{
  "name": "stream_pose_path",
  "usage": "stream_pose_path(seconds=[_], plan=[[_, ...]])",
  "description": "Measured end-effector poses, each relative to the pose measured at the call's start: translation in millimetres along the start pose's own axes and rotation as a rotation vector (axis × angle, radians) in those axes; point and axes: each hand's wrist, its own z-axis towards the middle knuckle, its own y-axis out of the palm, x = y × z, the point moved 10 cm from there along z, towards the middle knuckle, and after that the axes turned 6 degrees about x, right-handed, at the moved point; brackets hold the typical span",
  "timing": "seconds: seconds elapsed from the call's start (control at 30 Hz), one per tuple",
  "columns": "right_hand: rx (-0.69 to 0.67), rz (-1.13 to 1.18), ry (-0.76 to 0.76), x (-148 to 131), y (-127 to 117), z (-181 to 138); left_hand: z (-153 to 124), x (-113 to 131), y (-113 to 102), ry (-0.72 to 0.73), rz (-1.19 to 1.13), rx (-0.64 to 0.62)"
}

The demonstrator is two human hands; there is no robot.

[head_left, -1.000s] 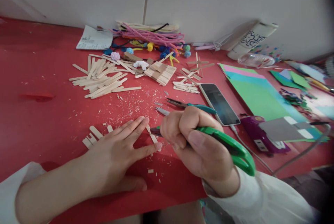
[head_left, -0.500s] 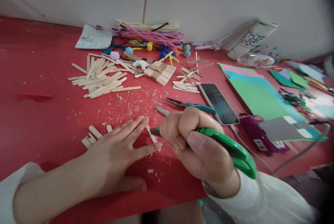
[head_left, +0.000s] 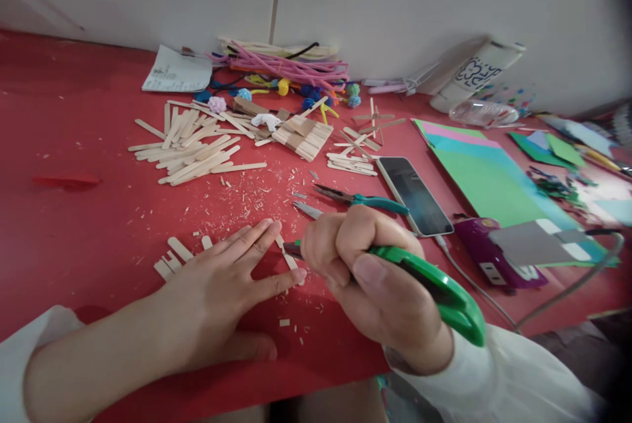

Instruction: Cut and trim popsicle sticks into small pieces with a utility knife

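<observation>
My right hand is wrapped round a green utility knife, and the blade end meets a wooden craft stick on the red tabletop. Flat on the table lies my left hand, fingers stretched out and spread. Its fingertips press the stick at both ends, on either side of the blade. Several short stick pieces lie beside the left hand, partly hidden under it. Wood shavings and small chips are scattered in front of both hands.
Beyond the hands lie a heap of craft sticks, teal-handled pliers and a phone on a cable. Pipe cleaners rest by the wall. To the right are coloured sheets and a purple object.
The green knife's rear end has dipped slightly, and my right hand has shifted a little with it. My left hand and the stick stay in place.
</observation>
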Motion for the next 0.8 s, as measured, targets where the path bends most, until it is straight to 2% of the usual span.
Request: stream_pose_path(seconds=[0.27,0.4,0.57,0.7,0.8], plan=[[0.008,-0.045,0.010,-2,5,-1,-1,0,2,-0.016,0.013,-0.012],[-0.063,-0.100,-0.016,-4,14,-1,-1,-1,0,-0.030,0.036,0.017],[-0.028,-0.023,0.039,2,10,0,2,1,1,-0.015,0.030,-0.011],[-0.032,0.007,-0.006,0,8,2,3,0,0,-0.023,0.034,-0.033],[-0.042,0.051,0.042,8,3,8,1,1,0,0.016,0.041,-0.020]])
